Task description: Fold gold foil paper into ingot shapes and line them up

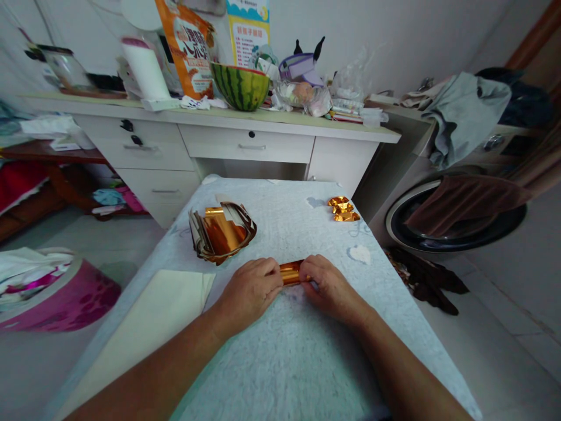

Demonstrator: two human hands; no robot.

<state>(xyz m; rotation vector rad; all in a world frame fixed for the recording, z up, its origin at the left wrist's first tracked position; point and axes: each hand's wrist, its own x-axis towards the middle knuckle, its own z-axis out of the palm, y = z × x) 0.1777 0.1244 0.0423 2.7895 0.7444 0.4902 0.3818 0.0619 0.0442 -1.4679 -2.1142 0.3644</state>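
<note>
"How far along?"
"I count three folded foils at the bench's far right. The foil piece mid-bench looks unfinished; a stack of foil sheets is left."
"Fingers?"
"Left hand and right hand each pinch an end of that piece."
"Writing?"
"Chinese on the orange bag; I read 好孩子 on the poster."

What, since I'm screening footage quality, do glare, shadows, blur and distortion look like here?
Head view: glints on the gold foil between left hand and right hand, and on the wrapped pieces; head view: faint, soft shadow on the table beside the right forearm; head view: the jar at upper left looks blurred; head view: pink bin looks stretched near the left edge.
</note>
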